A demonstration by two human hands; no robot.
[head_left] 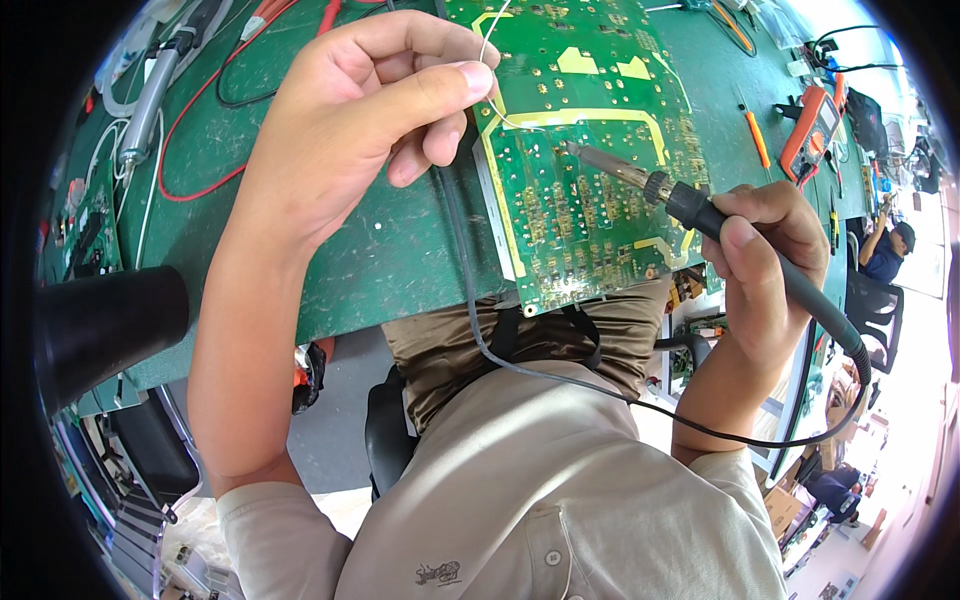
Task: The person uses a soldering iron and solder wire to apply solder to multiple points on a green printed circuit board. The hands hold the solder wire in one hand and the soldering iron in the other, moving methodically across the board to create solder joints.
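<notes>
A large green circuit board lies on the green bench, its near edge at the bench's front. My right hand grips a soldering iron by its black handle. The iron's tip points left and rests at or just over the board's upper middle; contact is hard to make out. Between thumb and index finger, my left hand pinches a thin strand of solder wire. The strand's lower end runs down to the board close to the iron's tip. From the handle, the iron's black cord loops across my front.
On the bench, a red multimeter and an orange-handled screwdriver lie right of the board. Red cable, a grey cylindrical tool and a black tube are at left. Another person sits far right.
</notes>
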